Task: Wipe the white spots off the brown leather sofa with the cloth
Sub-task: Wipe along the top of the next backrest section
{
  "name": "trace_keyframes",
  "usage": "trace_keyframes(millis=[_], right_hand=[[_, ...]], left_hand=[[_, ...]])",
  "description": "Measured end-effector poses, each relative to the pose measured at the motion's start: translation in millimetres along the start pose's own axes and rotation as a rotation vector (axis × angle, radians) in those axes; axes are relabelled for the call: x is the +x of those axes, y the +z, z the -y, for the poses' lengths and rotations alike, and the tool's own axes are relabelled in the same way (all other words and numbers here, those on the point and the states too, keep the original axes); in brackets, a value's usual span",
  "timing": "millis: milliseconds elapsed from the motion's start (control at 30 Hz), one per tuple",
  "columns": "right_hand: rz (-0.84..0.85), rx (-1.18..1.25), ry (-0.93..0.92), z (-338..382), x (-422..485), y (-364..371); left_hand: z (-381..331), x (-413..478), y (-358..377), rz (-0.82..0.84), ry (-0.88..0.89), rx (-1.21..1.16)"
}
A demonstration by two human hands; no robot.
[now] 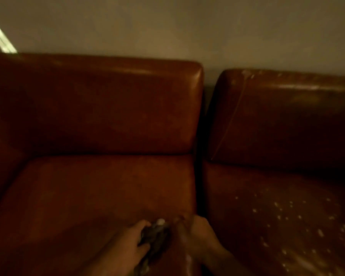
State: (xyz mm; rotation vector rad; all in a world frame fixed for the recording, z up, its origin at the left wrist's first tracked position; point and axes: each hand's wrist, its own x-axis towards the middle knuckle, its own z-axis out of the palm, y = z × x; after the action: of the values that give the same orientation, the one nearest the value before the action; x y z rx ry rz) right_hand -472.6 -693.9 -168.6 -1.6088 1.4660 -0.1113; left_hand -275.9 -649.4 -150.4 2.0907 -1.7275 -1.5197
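The brown leather sofa fills the view under dim, blurred light. A dark grey cloth hangs bunched over the near right corner of the left seat cushion. My left hand grips it from the left, fingers curled around the fabric. My right hand is at the cloth's right side, its fingertips on the fabric; blur hides whether it grips it. Many white spots speckle the right seat cushion, apart from both hands.
Two back cushions stand against a plain wall, with a dark gap between the left and right sofa sections. A pale streak runs down the right back cushion. A bright strip shows at the upper left.
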Motion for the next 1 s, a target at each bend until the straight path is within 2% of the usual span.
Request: trace_keyframes(millis=[67,167,300,433,500,767,867,1000], right_hand=[[-0.012,0.206,0.020,19.7,-5.1,-31.0],[-0.008,0.401,-0.077,47.6,-19.5,-89.4],[-0.032,0.252,-0.189,76.0,-38.1,-162.2],[-0.074,0.017,-0.240,90.3,-48.4,-213.3],[-0.150,-0.047,-0.230,91.3,-47.2,-227.5],[-0.380,-0.023,-0.151,101.7,-41.1,-263.8],[-0.381,-0.044,-0.089,105.5,-37.0,-272.5],[-0.314,-0.166,-0.027,105.1,-26.7,-284.1]], left_hand=[[-39.0,-3.4,-18.5,-0.035,0.054,-0.038],[-101.4,-11.9,-52.4,-0.079,0.209,-0.011],[-163.5,-17.8,-89.8,-0.151,0.412,0.041],[-202.4,-6.1,-119.7,-0.172,0.440,0.035],[-216.0,0.2,-131.7,-0.212,0.446,0.006],[-274.5,19.0,-152.3,-0.241,0.568,-0.017],[-284.9,28.3,-153.5,-0.274,0.586,-0.022],[-290.3,42.5,-145.2,-0.253,0.610,0.118]])
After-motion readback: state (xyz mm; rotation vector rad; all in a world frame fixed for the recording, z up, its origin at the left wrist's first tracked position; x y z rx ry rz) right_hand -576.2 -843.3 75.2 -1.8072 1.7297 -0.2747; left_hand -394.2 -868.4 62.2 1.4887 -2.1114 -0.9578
